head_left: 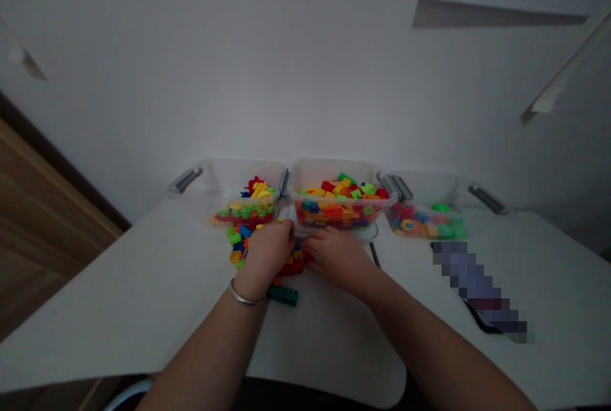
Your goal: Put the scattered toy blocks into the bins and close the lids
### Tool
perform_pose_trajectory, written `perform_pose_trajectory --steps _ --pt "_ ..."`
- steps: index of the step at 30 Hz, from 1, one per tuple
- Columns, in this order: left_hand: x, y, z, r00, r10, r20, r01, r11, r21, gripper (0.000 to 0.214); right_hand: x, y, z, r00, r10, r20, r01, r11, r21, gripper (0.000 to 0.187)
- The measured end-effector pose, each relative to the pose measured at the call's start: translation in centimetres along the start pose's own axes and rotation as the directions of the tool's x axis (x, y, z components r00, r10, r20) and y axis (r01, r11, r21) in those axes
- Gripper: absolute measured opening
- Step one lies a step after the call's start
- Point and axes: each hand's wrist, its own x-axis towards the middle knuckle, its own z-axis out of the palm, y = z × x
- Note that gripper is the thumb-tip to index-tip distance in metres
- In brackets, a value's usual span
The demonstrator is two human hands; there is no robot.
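My left hand (268, 249) reaches over a small pile of loose toy building bricks (235, 253), its fingers curled down. Whatever they hold is hidden behind the hand. Beside it, my right hand (340, 257) has its fingertips closed on a red brick (308, 256) at the pile's right side. Another red brick (292, 268) lies between the hands, and a long dark green brick (283, 296) rests nearer to me, by my left wrist.
Three clear plastic boxes stand against the wall: a left box (229, 171), a middle box (334, 172) and a right box (424, 185), all holding colourful pieces. A phone-like object (482, 299), blurred out, lies to the right on the white table (157, 309).
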Motion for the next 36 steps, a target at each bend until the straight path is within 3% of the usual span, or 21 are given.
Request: perform_pose_trajectory --steps 6,14,19,31,36 --pt "0.1 0.0 0.0 0.998 -0.008 0.06 0.009 1.0 -0.026 0.017 0.5 0.2 1.5 0.999 -0.004 0.04 0.007 0.998 -0.068 0.021" --pt "0.3 0.2 0.0 0.993 0.005 0.119 0.004 0.997 -0.071 0.016 0.3 0.9 0.7 0.994 0.081 0.077 -0.07 0.989 -0.134 0.021" --pt "0.4 -0.1 0.6 0.993 0.054 0.102 -0.045 0.995 -0.091 0.016 0.0 1.8 0.1 0.99 0.045 0.133 -0.037 0.997 -0.066 0.023" --pt "0.2 0.3 0.1 0.989 0.07 0.134 -0.056 0.993 -0.108 0.019 0.2 1.8 0.7 0.99 0.049 0.133 -0.032 0.992 -0.122 0.025" --pt "0.1 0.3 0.0 0.986 0.092 0.138 -0.075 0.989 -0.128 0.021 -0.2 1.5 -0.6 0.987 0.075 0.14 -0.06 0.993 -0.105 0.025"
